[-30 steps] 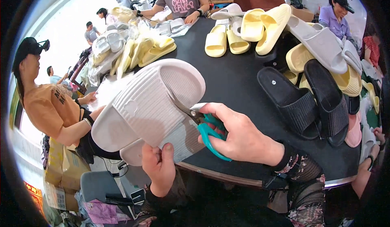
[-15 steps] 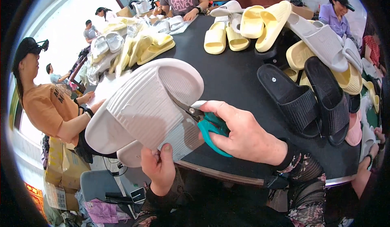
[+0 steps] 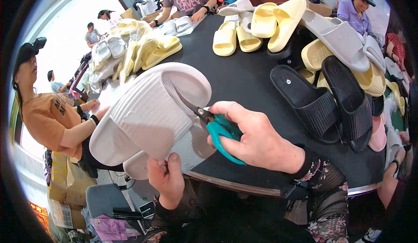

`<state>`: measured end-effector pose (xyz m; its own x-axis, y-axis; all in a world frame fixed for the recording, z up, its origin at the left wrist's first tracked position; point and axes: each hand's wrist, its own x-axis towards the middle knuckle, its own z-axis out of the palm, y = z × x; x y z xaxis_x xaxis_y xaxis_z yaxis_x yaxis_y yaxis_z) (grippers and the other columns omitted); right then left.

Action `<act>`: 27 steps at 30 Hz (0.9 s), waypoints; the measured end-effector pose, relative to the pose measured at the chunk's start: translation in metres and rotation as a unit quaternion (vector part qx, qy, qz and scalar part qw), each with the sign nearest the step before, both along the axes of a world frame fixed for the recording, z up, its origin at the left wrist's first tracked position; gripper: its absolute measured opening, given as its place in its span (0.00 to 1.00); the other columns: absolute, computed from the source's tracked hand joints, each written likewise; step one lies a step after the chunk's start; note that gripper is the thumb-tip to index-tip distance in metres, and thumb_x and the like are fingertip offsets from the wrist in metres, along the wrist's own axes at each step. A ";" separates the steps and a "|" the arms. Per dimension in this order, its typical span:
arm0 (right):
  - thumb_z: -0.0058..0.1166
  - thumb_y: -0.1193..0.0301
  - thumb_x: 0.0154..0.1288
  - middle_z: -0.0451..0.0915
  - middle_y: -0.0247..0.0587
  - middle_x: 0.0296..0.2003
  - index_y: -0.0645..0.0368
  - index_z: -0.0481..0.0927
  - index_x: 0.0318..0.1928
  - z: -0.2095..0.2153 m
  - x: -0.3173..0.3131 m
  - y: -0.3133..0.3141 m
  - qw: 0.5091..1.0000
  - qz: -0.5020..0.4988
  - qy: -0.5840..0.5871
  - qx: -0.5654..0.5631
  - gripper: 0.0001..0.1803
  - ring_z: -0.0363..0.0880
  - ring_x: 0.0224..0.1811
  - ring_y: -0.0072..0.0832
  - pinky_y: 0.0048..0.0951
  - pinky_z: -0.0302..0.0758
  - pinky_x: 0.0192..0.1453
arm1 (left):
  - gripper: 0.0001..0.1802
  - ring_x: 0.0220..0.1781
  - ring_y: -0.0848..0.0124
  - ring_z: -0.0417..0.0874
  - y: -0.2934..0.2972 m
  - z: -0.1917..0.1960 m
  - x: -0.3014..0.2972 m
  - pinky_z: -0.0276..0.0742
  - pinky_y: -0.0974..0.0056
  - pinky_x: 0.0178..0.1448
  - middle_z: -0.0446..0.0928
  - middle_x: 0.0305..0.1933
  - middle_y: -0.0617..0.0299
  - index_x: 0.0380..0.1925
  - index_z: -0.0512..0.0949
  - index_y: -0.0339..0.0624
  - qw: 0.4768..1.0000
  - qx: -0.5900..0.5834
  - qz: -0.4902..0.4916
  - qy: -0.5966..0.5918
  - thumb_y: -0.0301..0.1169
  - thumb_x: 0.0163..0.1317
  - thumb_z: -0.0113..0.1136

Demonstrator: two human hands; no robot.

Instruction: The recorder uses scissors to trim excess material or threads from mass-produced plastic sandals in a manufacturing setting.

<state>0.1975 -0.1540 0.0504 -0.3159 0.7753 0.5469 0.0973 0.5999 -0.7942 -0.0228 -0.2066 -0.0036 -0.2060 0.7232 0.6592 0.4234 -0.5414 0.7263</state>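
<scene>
- The room is bright, with a white wall (image 3: 72, 43); several co-workers (image 3: 54, 117) are around.
- The table (image 3: 237, 82) is wide, dark and seems smooth; black slippers (image 3: 321, 114) and yellow slippers (image 3: 284, 23) lie on its right part.
- The pale slipper (image 3: 150, 108) is held up over the near table edge, with a second pale slipper (image 3: 193, 147) below it, partly hidden. I judge it light, of springy foam, not fragile, though a blade could mark it. The smooth sole may slide in the fingers, so the ribbed strap or the thick sole edge looks better to hold.
- The right hand (image 3: 261, 143) is closed around the scissor handles.
- The left hand (image 3: 166, 180) pinches the strap's lower edge; whether it also grips the second one, I cannot tell.
- The scissors (image 3: 216, 130) have their narrow blades at the strap's edge.
</scene>
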 end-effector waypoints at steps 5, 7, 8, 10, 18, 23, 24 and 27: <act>0.56 0.80 0.56 0.81 0.46 0.40 0.67 0.68 0.53 0.011 -0.001 -0.001 0.999 0.023 -0.044 -0.013 0.23 0.83 0.40 0.25 0.25 0.77 0.43 | 0.19 0.41 0.75 0.76 0.003 0.014 -0.006 0.69 0.73 0.47 0.77 0.46 0.56 0.54 0.66 0.28 0.999 0.000 0.000 -0.046 0.22 0.64 0.54; 0.56 0.77 0.55 0.79 0.50 0.39 0.65 0.69 0.52 0.008 -0.004 -0.001 0.998 0.023 -0.057 -0.001 0.22 0.82 0.38 0.32 0.31 0.78 0.42 | 0.21 0.46 0.74 0.75 0.007 0.020 -0.010 0.68 0.72 0.51 0.75 0.49 0.56 0.56 0.64 0.28 0.996 0.045 0.027 -0.077 0.21 0.64 0.53; 0.57 0.74 0.54 0.78 0.53 0.38 0.62 0.70 0.50 0.005 -0.006 -0.003 0.997 0.017 -0.068 0.006 0.21 0.82 0.35 0.40 0.37 0.78 0.41 | 0.21 0.46 0.74 0.75 0.005 0.019 -0.014 0.68 0.72 0.51 0.75 0.49 0.56 0.56 0.64 0.28 0.995 0.051 0.035 -0.077 0.21 0.64 0.53; 0.57 0.74 0.54 0.78 0.53 0.38 0.62 0.70 0.50 -0.001 -0.007 -0.004 0.997 0.024 -0.073 0.009 0.22 0.82 0.35 0.40 0.37 0.78 0.40 | 0.21 0.51 0.71 0.74 0.006 0.016 -0.020 0.67 0.70 0.55 0.74 0.53 0.54 0.57 0.64 0.28 0.988 0.017 0.005 -0.151 0.21 0.65 0.52; 0.58 0.73 0.53 0.77 0.52 0.38 0.62 0.70 0.50 -0.005 -0.014 -0.007 0.994 0.006 -0.105 0.023 0.22 0.81 0.33 0.42 0.37 0.78 0.38 | 0.26 0.57 0.63 0.75 -0.002 0.028 -0.024 0.69 0.61 0.60 0.70 0.59 0.47 0.63 0.58 0.31 0.975 0.037 -0.010 -0.217 0.21 0.65 0.49; 0.59 0.72 0.52 0.77 0.51 0.34 0.62 0.70 0.50 0.003 -0.011 -0.008 0.987 0.012 -0.138 0.078 0.23 0.80 0.33 0.44 0.38 0.78 0.38 | 0.27 0.59 0.59 0.73 -0.006 0.035 -0.019 0.68 0.59 0.62 0.68 0.61 0.45 0.65 0.56 0.32 0.971 0.063 -0.043 -0.225 0.21 0.66 0.47; 0.59 0.72 0.52 0.77 0.52 0.34 0.62 0.70 0.50 0.004 -0.010 -0.008 0.985 0.012 -0.146 0.087 0.23 0.80 0.33 0.45 0.38 0.78 0.37 | 0.28 0.60 0.58 0.73 -0.005 0.035 -0.018 0.68 0.58 0.63 0.68 0.62 0.44 0.65 0.56 0.32 0.969 0.068 -0.047 -0.234 0.20 0.65 0.47; 0.59 0.71 0.53 0.77 0.53 0.35 0.63 0.70 0.49 0.004 -0.007 -0.010 0.984 0.008 -0.160 0.078 0.23 0.80 0.33 0.47 0.40 0.78 0.37 | 0.28 0.61 0.57 0.72 -0.004 0.034 -0.014 0.67 0.57 0.65 0.67 0.62 0.43 0.65 0.55 0.31 0.967 0.076 -0.057 -0.238 0.20 0.65 0.47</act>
<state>0.1905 -0.1640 0.0541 -0.5025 0.6833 0.5297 0.3165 0.7155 -0.6228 -0.0365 -0.2102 0.0307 -0.4369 0.6617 0.6093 -0.0072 -0.6800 0.7332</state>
